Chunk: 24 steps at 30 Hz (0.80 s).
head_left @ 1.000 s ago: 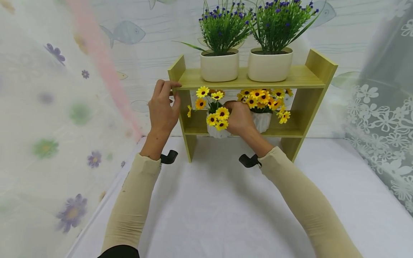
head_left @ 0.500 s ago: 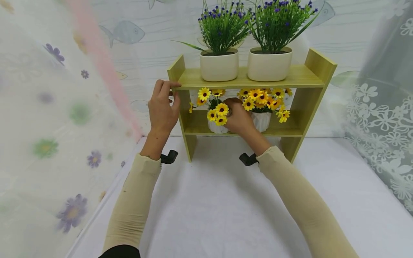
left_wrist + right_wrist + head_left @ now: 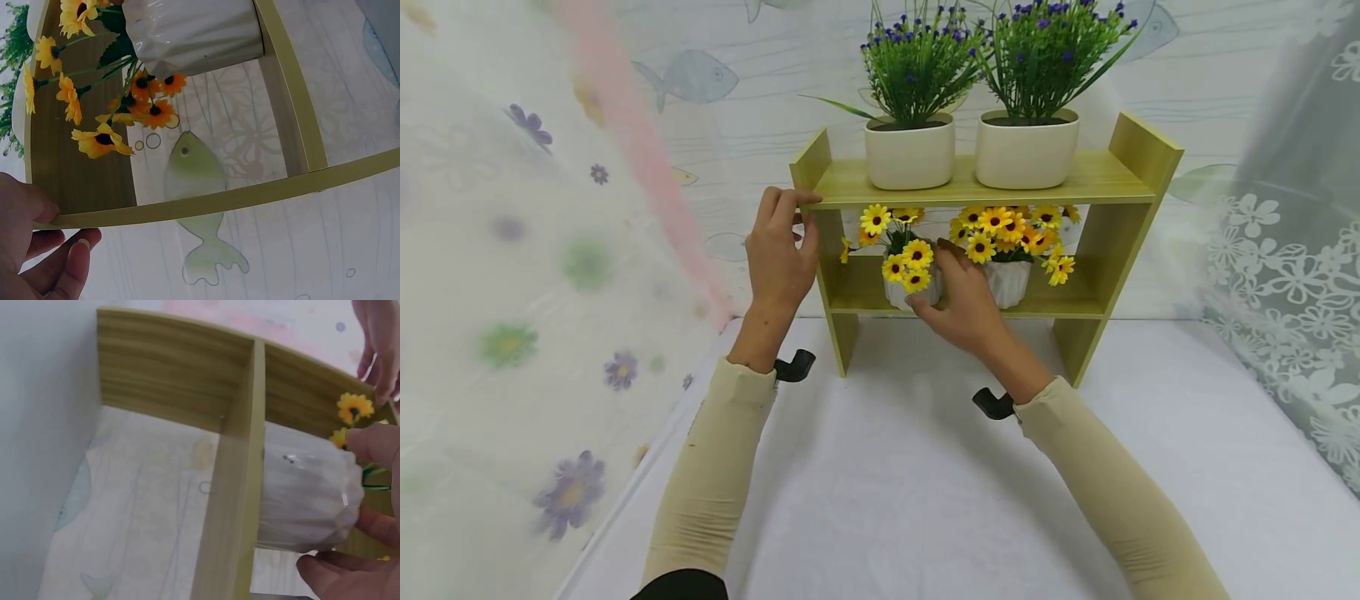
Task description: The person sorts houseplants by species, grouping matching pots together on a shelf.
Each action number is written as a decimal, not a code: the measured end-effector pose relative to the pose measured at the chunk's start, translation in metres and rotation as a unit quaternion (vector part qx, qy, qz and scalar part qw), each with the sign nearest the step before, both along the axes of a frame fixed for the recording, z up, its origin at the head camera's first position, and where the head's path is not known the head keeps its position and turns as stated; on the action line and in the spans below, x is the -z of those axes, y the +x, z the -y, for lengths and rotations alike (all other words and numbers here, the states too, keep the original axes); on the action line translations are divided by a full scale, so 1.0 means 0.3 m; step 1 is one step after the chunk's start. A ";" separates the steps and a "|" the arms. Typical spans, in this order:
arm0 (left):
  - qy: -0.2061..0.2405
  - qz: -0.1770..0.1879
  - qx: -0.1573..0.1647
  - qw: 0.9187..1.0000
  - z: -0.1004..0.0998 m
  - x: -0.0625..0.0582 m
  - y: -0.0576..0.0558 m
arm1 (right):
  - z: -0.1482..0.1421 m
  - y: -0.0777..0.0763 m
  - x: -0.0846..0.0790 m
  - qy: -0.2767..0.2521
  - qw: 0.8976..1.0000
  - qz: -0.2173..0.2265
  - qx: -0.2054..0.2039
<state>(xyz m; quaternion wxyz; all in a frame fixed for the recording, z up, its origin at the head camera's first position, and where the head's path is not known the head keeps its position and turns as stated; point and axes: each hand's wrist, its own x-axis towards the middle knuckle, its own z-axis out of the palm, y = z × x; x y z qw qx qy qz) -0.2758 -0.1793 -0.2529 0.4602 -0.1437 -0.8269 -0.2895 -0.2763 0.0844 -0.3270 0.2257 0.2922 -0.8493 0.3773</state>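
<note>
On the middle board of a two-tier wooden shelf [image 3: 1093, 177] stands a white ribbed pot [image 3: 898, 297] of yellow daisy-like flowers. My right hand [image 3: 968, 307] is at this pot's right side, its fingers loosely spread. In the right wrist view the thumb and fingertips are near the rim of the white pot [image 3: 306, 487], not wrapped round it. My left hand [image 3: 779, 260] holds the shelf's upper left front edge. In the left wrist view the edge runs between the fingers of the left hand [image 3: 37, 244]. A second white pot [image 3: 1009, 285] of yellow flowers stands right of the first.
Two cream oval pots [image 3: 910, 158] with purple-flowered greenery stand on the top board. The shelf stands on a white-covered table [image 3: 880, 467], by a fish-patterned backdrop [image 3: 700, 75]. Patterned curtains hang left and right.
The left flower pot has moved up and back onto the middle board. My right hand has loosened from it and its fingers have spread. The left hand has stayed put.
</note>
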 end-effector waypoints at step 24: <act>-0.030 0.005 0.046 0.998 0.091 0.177 0.068 | -0.278 0.199 0.173 -0.009 0.997 -0.062 0.052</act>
